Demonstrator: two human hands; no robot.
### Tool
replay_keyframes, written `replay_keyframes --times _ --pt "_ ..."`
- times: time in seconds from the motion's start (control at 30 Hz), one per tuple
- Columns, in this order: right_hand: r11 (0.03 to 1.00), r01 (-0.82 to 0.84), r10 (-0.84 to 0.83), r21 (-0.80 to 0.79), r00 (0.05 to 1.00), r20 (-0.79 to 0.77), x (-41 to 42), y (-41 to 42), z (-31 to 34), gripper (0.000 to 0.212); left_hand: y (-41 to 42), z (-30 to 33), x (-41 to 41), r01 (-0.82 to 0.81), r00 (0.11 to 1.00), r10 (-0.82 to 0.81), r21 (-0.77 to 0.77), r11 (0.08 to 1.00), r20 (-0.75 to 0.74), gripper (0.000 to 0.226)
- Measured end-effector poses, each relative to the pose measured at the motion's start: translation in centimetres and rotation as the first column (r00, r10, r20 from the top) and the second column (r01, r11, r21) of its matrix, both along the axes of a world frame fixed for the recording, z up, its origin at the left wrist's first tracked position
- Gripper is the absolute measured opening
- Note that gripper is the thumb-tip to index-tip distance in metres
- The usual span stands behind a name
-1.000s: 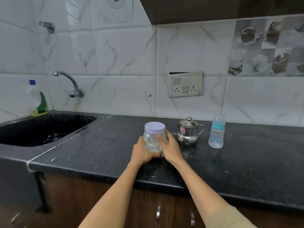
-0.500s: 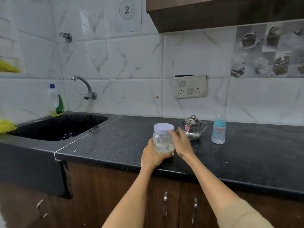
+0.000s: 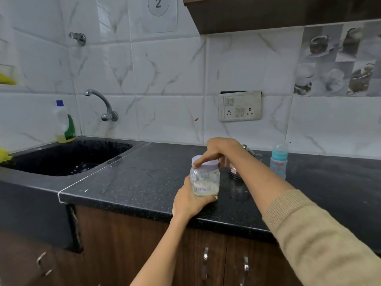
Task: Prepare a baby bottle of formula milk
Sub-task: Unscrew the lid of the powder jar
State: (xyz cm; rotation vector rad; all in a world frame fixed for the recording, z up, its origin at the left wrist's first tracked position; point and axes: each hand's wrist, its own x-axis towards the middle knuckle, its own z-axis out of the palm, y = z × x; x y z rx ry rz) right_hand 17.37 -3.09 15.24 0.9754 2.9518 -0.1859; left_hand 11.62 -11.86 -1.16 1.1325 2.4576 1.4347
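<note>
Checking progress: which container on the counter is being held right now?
The formula jar: left hand grips its body, right hand its lid; the baby bottle stands untouched.

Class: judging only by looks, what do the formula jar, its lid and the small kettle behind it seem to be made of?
Formula jar: probably clear plastic, possibly glass; the pale powder shows through the wall.
Lid: opaque white, matte, likely plastic.
Kettle: polished metal, probably stainless steel; it is grey and mirror-bright, though mostly hidden behind the right arm.
</note>
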Motion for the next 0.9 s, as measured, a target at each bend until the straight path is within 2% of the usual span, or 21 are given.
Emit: replay_keyframes --times 0.27,0.4,0.53,0.6,0.7,0.8,0.9 --pt "1.0 -0.002 0.003 -0.006 0.994 0.112 -1.0 0.7 0.4 0.051 0.0 0.0 0.2 -0.002 1.0 0.002 0.01 1.0 -0.018 0.092" --pt "1.0 0.014 -0.013 -0.007 0.986 0.167 -1.3 0.8 0.8 0.065 0.0 0.0 0.2 0.0 1.0 0.0 0.005 1.0 -0.015 0.09" --pt "0.999 0.031 -0.022 -0.04 0.976 0.215 -1.5 0.6 1.2 0.091 0.1 -0.1 0.2 -0.006 1.0 0.006 -0.001 1.0 -0.019 0.091" --pt "0.998 0.019 -0.007 -0.053 0.976 0.215 -1.6 0.7 1.3 0.095 0.1 -0.1 0.1 -0.004 1.0 0.004 0.0 1.0 -0.018 0.09" --pt "0.999 -0.003 0.012 -0.046 0.98 0.197 -1.4 0.6 1.5 0.076 0.2 0.0 0.0 -0.011 1.0 0.011 0.004 1.0 -0.011 0.089" --pt "0.999 -0.029 0.023 0.026 0.983 0.181 -1.1 0.3 1.2 0.053 0.4 0.2 0.3 -0.057 0.998 0.057 -0.027 0.998 -0.007 0.094" --pt "0.995 -0.034 0.019 0.097 0.988 0.153 -1.2 -0.4 0.5 0.059 0.7 0.5 0.7 -0.101 0.995 0.101 -0.058 0.993 0.0 0.106"
